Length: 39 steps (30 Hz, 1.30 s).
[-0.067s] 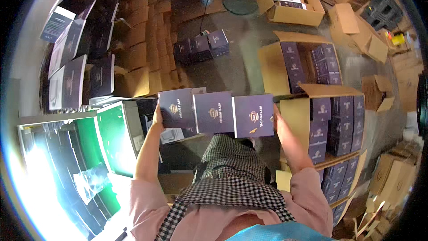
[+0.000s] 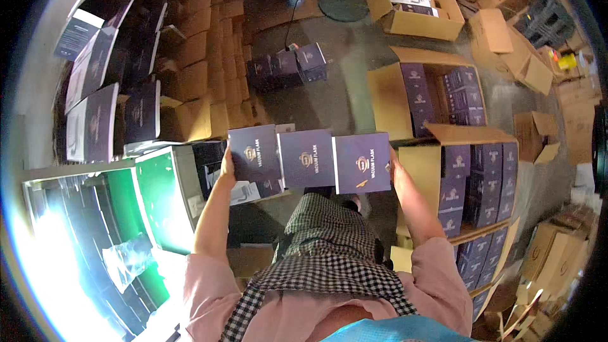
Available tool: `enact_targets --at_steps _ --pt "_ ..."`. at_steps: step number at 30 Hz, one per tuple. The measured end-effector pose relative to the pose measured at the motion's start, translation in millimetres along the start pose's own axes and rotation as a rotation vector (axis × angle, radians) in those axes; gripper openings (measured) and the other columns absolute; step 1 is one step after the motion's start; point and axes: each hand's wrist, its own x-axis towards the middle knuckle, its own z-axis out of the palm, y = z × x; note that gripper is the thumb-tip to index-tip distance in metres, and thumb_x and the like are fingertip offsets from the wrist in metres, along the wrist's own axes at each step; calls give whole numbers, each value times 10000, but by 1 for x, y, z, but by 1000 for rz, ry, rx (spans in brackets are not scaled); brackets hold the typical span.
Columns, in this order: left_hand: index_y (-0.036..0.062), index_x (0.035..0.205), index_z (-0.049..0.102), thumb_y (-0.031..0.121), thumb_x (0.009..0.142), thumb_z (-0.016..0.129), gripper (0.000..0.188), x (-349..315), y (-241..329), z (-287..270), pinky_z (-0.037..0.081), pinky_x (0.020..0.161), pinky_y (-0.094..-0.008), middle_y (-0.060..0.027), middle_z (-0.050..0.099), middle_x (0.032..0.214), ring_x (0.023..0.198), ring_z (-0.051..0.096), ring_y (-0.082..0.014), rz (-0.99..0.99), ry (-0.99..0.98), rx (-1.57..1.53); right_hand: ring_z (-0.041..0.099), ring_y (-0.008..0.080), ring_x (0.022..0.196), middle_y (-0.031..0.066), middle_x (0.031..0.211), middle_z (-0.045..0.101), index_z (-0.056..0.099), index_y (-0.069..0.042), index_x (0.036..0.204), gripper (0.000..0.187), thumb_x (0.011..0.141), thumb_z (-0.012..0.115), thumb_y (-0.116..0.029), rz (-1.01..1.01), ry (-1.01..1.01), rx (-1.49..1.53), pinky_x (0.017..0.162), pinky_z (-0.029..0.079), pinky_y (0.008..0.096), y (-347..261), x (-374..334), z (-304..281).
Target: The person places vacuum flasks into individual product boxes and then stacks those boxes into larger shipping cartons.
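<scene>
Three dark navy product boxes, the left one (image 2: pixel 253 157), the middle one (image 2: pixel 306 168) and the right one (image 2: pixel 362 174), are held side by side in a row in front of my body. My left hand (image 2: pixel 228 164) presses on the row's left end, and my right hand (image 2: pixel 395 163) presses on its right end. The middle box is squeezed between the outer two. Most of the fingers are hidden at the box ends. Just right of my right forearm stands an open carton (image 2: pixel 419 171) packed with similar navy boxes (image 2: pixel 485 180).
Another open carton (image 2: pixel 386 98) lies beyond, partly filled with navy boxes. On the floor ahead sits a small group of navy boxes (image 2: pixel 285 69). Stacked brown cartons (image 2: pixel 193 63) line the left. A bright green-lined case (image 2: pixel 166 183) is by my left arm. A round stand base (image 2: pixel 342 5) is farther off.
The whole view has shifted very slightly. My hands keep the same hold on the row of boxes.
</scene>
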Motion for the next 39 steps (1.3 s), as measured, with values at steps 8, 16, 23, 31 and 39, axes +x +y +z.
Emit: enact_targets --at_steps 8,16,23,31,39 --pt "102 1497 373 733 908 415 864 237 9 -16 383 1087 -484 -115 435 1487 1326 463 -294 -100 196 -18 631 191 915 54 1102 667 623 -50 1230 556 1022 392 -512 130 128 -25 825 510 365 11 273 48" --pt "141 1559 243 825 749 564 1107 475 -19 -63 212 1164 -499 -102 208 1617 1452 265 -310 -231 536 392 631 199 913 61 1099 670 619 -43 1231 577 1017 395 -529 254 53 24 831 504 370 102 560 113" --pt "173 1564 210 692 877 534 920 578 -58 -85 260 1136 -567 -248 302 1533 1414 279 -429 186 899 939 628 224 943 81 1102 675 613 -8 1208 611 1004 407 -547 11 -181 342 834 493 383 113 676 166" --pt "73 952 649 274 898 576 220 337 -94 40 521 829 -437 -155 634 1059 1005 616 -318 279 -33 1578 589 260 969 124 1135 623 578 37 1236 438 1002 528 -329 -58 -138 -278 838 477 414 139 567 89" --pt "66 1198 588 155 786 702 436 -57 -88 78 485 955 -435 -183 567 1202 1102 575 -361 209 736 1102 698 286 878 191 1009 698 629 7 1104 275 904 603 -180 348 -655 -905 765 564 335 84 299 229"
